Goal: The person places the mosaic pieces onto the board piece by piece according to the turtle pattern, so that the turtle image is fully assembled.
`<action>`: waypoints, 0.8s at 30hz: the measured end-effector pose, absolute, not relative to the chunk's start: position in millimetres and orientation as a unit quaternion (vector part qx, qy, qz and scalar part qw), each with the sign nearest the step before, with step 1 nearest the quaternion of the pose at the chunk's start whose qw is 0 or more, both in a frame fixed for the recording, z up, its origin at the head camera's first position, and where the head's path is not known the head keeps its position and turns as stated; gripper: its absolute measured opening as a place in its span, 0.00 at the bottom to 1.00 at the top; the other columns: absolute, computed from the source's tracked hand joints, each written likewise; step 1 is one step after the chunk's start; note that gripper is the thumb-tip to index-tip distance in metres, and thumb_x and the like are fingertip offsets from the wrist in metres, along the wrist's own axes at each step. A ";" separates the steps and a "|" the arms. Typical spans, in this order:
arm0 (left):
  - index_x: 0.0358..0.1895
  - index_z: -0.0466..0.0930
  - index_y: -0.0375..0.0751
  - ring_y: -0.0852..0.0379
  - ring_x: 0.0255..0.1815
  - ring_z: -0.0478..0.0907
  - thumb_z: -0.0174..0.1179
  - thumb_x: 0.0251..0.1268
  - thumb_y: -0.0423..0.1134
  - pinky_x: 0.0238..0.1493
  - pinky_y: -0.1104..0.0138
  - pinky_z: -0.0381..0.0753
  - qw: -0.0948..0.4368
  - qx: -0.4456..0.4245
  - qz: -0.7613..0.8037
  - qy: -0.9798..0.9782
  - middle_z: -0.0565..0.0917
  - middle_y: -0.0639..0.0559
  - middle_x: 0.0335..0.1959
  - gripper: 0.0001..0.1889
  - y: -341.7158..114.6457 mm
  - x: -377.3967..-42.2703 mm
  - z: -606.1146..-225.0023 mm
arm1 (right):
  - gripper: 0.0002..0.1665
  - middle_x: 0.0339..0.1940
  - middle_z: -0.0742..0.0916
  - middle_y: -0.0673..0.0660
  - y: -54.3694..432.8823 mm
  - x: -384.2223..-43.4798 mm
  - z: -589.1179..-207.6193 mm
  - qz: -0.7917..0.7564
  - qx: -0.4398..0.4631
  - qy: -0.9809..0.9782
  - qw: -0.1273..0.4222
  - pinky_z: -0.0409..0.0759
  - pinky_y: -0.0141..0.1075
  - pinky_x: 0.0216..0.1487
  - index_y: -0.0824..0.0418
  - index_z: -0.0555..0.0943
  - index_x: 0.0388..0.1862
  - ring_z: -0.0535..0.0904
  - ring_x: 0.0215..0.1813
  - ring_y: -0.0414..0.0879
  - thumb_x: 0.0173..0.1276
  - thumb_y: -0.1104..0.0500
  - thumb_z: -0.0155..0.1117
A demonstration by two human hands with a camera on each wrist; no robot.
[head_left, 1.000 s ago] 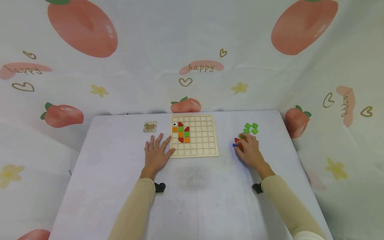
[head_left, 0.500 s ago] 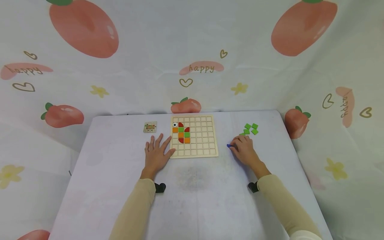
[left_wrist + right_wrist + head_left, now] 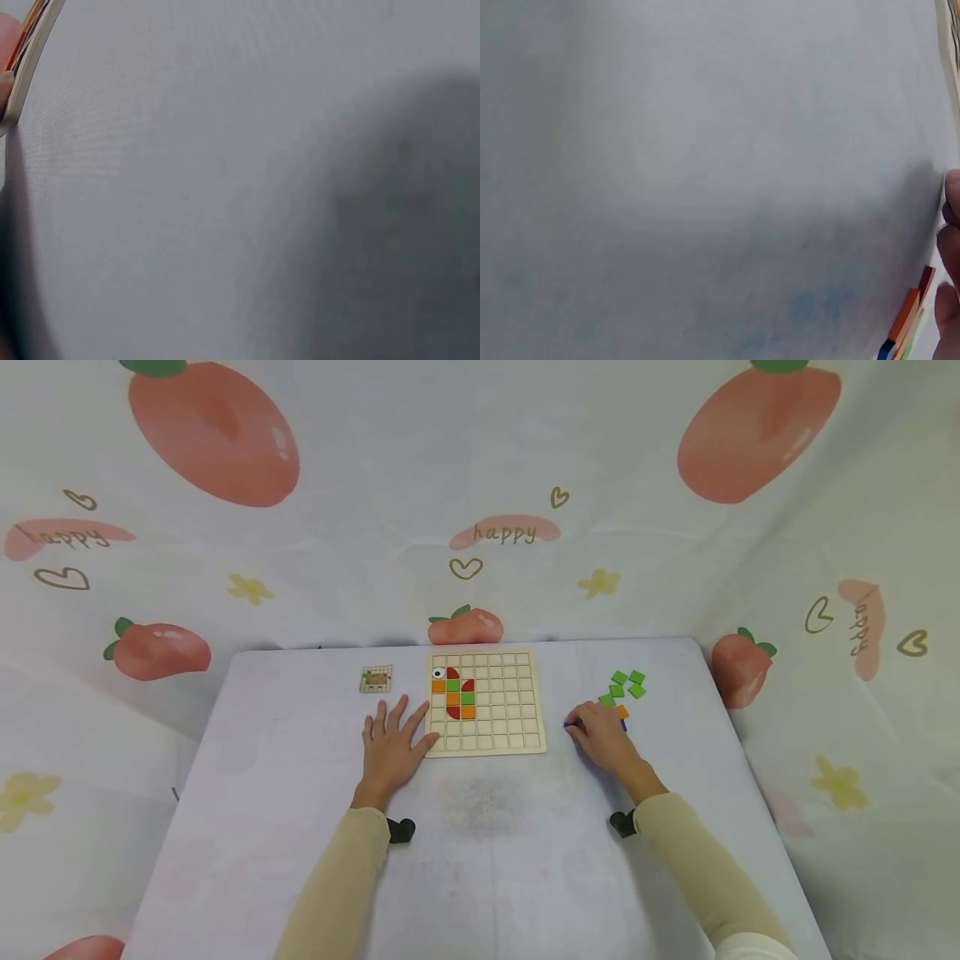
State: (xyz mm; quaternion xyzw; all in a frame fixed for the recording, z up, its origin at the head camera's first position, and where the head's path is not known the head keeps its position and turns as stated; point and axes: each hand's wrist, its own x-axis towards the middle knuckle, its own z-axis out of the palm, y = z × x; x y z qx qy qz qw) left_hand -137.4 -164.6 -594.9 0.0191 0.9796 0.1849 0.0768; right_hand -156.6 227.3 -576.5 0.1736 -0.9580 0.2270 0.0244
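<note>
My left hand [image 3: 392, 747] lies flat with fingers spread beside the wooden grid board [image 3: 510, 718], its thumb touching the board's left edge. Tiles on the board form a patch: a white eye tile [image 3: 438, 673], green, orange and red pieces. My right hand [image 3: 606, 737] is to the right of the board, low over the table. Its thumb and fingertips pinch a small blue piece [image 3: 567, 724], mostly hidden by the fingers. Just behind that hand lie an orange tile [image 3: 622, 712] and another blue piece [image 3: 624, 725]. Fingers [image 3: 949, 251] show at the right wrist view's edge.
Several green tiles [image 3: 617, 691] lie loose at the back right. A small picture card [image 3: 376, 678] lies left of the board. In the right wrist view, a red tile [image 3: 927, 282] and an orange tile [image 3: 905, 315] sit near the hand.
My right hand has shifted left with the blue piece, uncovering an orange tile and a blue piece behind it. The left hand and the tiles on the board have stayed put.
</note>
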 end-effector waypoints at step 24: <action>0.81 0.53 0.71 0.37 0.87 0.30 0.44 0.72 0.72 0.82 0.37 0.31 0.078 0.015 0.190 0.979 0.46 0.51 0.86 0.36 -165.7 -136.4 -592.8 | 0.13 0.36 0.84 0.55 159.8 -170.6 -565.8 0.409 0.108 -0.903 -0.076 0.76 0.30 0.39 0.60 0.81 0.51 0.76 0.38 0.46 0.71 0.59 0.69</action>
